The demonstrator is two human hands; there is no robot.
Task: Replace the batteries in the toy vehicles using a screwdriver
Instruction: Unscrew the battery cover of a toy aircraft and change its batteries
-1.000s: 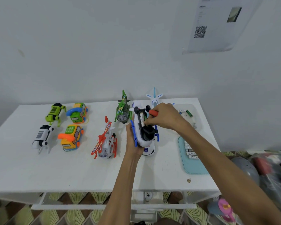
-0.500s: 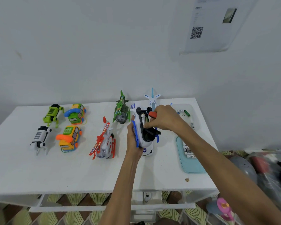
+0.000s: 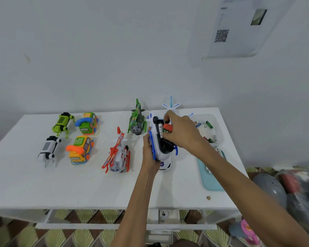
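8 toys sit on or over the white worktop [image 3: 43,189]. At the left are 2 robot dogs, the green dog [image 3: 62,122] behind the white dog [image 3: 48,148]. Just right of them are 2 phone cars, the green car [image 3: 86,123] behind the yellow car [image 3: 80,149]. Nearer the middle are 2 helicopters, the red helicopter [image 3: 117,152] in front and the green helicopter [image 3: 136,120] at the back. 1 plane [image 3: 170,105] stands at the rear edge, partly hidden by the right hand.

The 8th is the white-and-blue toy [image 3: 161,143], held between both hands just right of the helicopters with its underside turned up. 1 battery [image 3: 160,130] shows in its open compartment.

The left hand [image 3: 149,154] grasps the toy from its left side, fingers wrapped under the body and thumb along the blue skid. The right hand [image 3: 182,132] is curled round 1 screwdriver [image 3: 168,127], of which only the orange handle shows. Its fingertips reach down onto the toy's underside beside the battery.

2 trays lie at the right end of the worktop. The clear tray [image 3: 219,132] at the back holds loose batteries [image 3: 209,124], too small to count. The teal tray [image 3: 210,182] in front of it is partly covered by the right forearm. 1 sheet [image 3: 235,32] with a QR code hangs on the wall above.
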